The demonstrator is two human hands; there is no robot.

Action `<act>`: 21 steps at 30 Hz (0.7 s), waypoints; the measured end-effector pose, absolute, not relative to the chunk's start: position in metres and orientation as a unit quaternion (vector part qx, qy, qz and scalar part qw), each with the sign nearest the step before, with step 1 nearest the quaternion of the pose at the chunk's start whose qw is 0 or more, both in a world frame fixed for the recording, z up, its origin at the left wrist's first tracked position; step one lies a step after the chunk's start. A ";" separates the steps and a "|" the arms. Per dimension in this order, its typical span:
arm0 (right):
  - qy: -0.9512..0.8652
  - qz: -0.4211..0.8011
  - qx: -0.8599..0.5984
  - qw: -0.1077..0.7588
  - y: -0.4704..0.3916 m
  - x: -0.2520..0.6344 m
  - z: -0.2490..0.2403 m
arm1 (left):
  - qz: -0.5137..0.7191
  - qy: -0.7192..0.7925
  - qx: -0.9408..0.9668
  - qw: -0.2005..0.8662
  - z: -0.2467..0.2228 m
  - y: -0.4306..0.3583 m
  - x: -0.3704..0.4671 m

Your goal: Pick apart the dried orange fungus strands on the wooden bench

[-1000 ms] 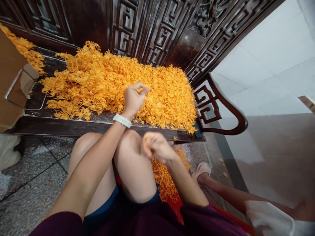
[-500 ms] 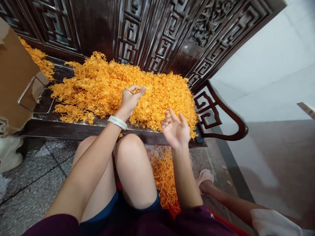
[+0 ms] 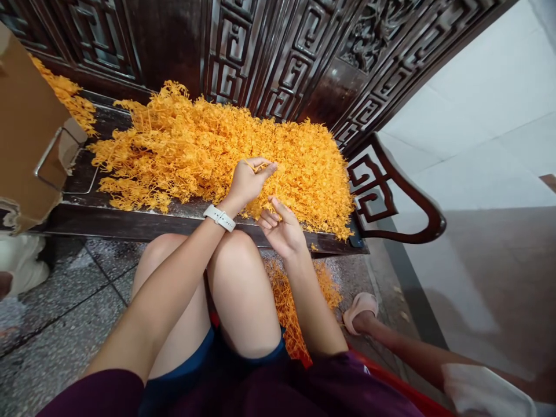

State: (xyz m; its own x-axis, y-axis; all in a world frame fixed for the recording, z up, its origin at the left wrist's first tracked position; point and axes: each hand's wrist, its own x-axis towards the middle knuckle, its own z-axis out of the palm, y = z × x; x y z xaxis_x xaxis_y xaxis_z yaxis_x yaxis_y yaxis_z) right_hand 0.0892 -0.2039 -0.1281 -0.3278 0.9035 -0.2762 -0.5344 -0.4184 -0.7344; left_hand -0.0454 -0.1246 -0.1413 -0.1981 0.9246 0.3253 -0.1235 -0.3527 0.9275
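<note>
Right hand point(image 3: 284, 233), half-curled, grip unclear, has swung in beside the left hand point(image 3: 247, 183), which pinches an orange-yellow strand point(image 3: 255, 168), so both seem engaged with it.

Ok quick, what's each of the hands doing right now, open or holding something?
Left hand: closed, pinching a yellow strand.
Right hand: fingers partly curled; can't tell whether it holds anything.
</note>
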 end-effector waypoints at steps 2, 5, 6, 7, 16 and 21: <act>-0.272 0.784 -0.337 0.444 -0.212 0.088 -0.126 | 0.660 0.422 0.503 0.366 -0.143 -0.121 -0.050; -0.255 0.801 -0.321 0.437 -0.224 0.085 -0.120 | 0.650 0.437 0.518 0.343 -0.144 -0.121 -0.050; -0.248 0.806 -0.317 0.434 -0.227 0.084 -0.118 | 0.648 0.438 0.520 0.344 -0.144 -0.123 -0.047; -0.243 0.808 -0.316 0.434 -0.232 0.084 -0.116 | 0.646 0.435 0.524 0.346 -0.144 -0.124 -0.045; -0.440 0.874 -0.204 0.001 -0.331 0.080 -0.120 | 0.749 0.475 0.357 0.295 -0.149 -0.080 -0.097; -0.505 0.799 -0.299 0.131 -0.303 0.090 -0.104 | 0.717 0.467 0.337 0.393 -0.134 -0.098 -0.104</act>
